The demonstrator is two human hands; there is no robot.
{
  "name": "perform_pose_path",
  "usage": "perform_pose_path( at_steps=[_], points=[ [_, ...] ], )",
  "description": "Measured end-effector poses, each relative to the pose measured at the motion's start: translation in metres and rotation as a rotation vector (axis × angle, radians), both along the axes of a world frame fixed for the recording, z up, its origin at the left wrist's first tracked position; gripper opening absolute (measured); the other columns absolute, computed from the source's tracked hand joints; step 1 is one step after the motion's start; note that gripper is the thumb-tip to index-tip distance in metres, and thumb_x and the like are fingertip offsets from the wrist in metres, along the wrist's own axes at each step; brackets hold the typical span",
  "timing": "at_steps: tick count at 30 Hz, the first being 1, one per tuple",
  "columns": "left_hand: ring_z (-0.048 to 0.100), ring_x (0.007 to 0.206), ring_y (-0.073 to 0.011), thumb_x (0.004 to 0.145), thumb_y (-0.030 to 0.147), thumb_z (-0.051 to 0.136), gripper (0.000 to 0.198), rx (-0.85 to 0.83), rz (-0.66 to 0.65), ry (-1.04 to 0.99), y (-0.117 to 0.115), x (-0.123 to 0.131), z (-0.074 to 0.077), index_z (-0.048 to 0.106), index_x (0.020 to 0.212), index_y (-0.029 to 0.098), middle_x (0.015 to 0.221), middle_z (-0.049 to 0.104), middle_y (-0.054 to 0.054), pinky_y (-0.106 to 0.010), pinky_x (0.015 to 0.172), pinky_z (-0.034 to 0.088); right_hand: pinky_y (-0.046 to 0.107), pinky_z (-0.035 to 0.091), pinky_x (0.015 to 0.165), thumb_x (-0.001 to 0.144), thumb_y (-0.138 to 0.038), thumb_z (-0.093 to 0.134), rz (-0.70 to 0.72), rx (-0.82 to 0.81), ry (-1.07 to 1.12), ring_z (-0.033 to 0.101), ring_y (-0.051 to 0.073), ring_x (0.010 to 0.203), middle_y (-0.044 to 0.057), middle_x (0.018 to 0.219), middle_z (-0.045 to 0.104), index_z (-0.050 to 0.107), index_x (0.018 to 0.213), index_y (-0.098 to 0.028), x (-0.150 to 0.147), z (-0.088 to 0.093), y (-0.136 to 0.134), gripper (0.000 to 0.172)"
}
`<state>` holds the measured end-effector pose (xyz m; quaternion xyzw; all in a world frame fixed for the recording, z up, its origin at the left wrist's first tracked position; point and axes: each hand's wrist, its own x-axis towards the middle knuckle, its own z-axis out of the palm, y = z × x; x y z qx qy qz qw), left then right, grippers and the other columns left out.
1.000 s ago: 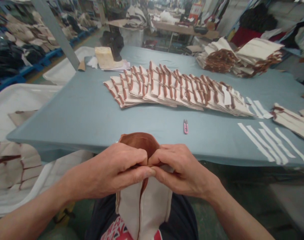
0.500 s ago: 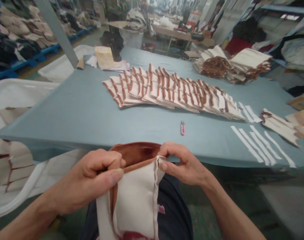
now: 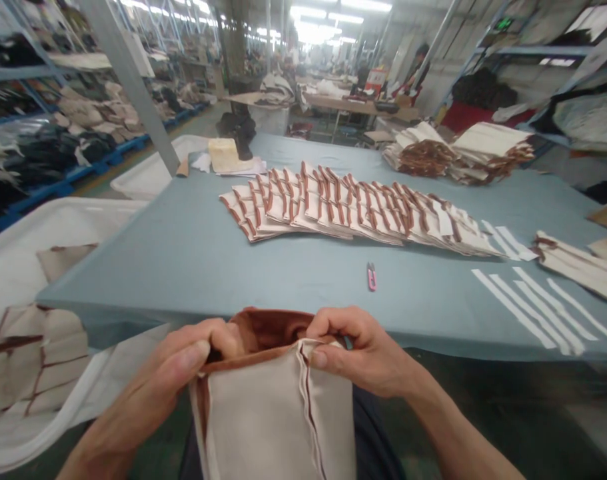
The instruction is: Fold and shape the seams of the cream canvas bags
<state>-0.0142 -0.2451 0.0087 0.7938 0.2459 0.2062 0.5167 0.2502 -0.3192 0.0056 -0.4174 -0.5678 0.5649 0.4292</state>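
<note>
Bag, apparently at rim-spreading, is pinched by left hand and right hand; next move likely needs steady hold.

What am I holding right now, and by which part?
A cloth bag, by its open rim: left hand near the left end, right hand at the seam.

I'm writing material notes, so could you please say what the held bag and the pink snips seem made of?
Bag: probably matte cloth, judging by its dull cream face and folded seam.
Snips: perhaps plastic body and metal blades, judging by pink against grey; finish unclear.
</note>
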Motion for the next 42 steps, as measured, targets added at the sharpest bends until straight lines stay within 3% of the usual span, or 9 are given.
perform_pose_path(
  at_steps=[3,8,12,16,25,32,36,42],
  points=[
    [0.061,0.078,-0.0175,0.107,0.059,0.041,0.049,0.071,-0.074,0.049,0.014,0.009,0.017,0.064,0.090,0.019,0.084,0.067,-0.003,-0.026,0.071,0.048,0.022,0.021,0.049,0.092,-0.049,0.074,0.031,0.018,-0.081,0.029,0.008,0.055,-0.008,0.063,0.039,0.060,0.080,-0.016,0.002,0.013,0.002,0.038],
    [0.061,0.084,-0.0169,0.097,0.042,0.067,0.027,0.182,-0.186,0.026,0.017,0.044,0.035,0.066,0.086,0.017,0.088,0.070,-0.003,-0.026,0.081,0.048,0.021,0.021,0.048,0.094,-0.044,0.073,0.033,0.074,-0.109,0.027,0.007,0.055,-0.008,0.064,0.038,0.058,0.079,-0.017,0.008,0.018,0.009,0.034],
    [0.056,0.073,-0.0130,0.096,0.031,0.065,0.018,0.050,-0.249,0.024,0.022,0.062,0.036,0.068,0.087,0.015,0.078,0.065,0.000,-0.022,0.070,0.045,0.021,0.022,0.048,0.094,-0.049,0.073,0.055,0.052,-0.099,0.031,0.007,0.057,-0.007,0.065,0.041,0.059,0.080,-0.017,0.018,0.016,0.009,0.037],
    [0.046,0.063,-0.0102,0.093,0.031,0.066,0.019,-0.113,-0.261,0.083,0.025,0.071,0.034,0.067,0.085,0.014,0.070,0.057,0.004,-0.019,0.058,0.038,0.021,0.023,0.049,0.093,-0.050,0.073,0.057,0.034,-0.125,0.033,0.008,0.057,-0.007,0.066,0.044,0.060,0.081,-0.016,0.025,0.010,0.009,0.038],
    [0.052,0.066,-0.0110,0.095,0.029,0.063,0.020,-0.195,-0.289,0.098,0.029,0.075,0.024,0.071,0.088,0.012,0.074,0.064,0.000,-0.019,0.061,0.041,0.021,0.028,0.052,0.092,-0.056,0.074,0.094,0.033,-0.031,0.034,0.008,0.059,-0.006,0.067,0.046,0.060,0.081,-0.016,0.029,-0.005,0.014,0.043],
    [0.049,0.059,-0.0099,0.086,0.024,0.057,0.017,-0.138,-0.149,0.170,0.017,0.085,0.032,0.064,0.075,0.014,0.065,0.057,0.003,-0.019,0.055,0.039,0.021,0.029,0.053,0.094,-0.046,0.071,0.067,0.062,-0.119,0.039,0.008,0.059,-0.006,0.067,0.048,0.061,0.081,-0.016,0.029,-0.003,0.011,0.035],
    [0.050,0.058,-0.0094,0.084,0.019,0.055,0.017,-0.017,-0.056,0.195,0.008,0.086,0.037,0.062,0.069,0.015,0.062,0.058,0.004,-0.018,0.054,0.038,0.023,0.030,0.056,0.090,-0.042,0.072,-0.051,0.212,-0.322,0.043,0.009,0.061,-0.005,0.067,0.051,0.061,0.075,-0.017,0.024,0.007,0.007,0.031],
    [0.054,0.058,-0.0099,0.088,0.020,0.053,0.022,0.036,-0.023,0.092,0.003,0.080,0.029,0.067,0.071,0.015,0.064,0.062,0.003,-0.019,0.057,0.041,0.023,0.035,0.058,0.099,-0.033,0.060,-0.063,0.264,-0.331,0.050,0.011,0.063,-0.003,0.068,0.058,0.061,0.076,-0.017,0.015,0.003,0.006,0.028]
  ],
)
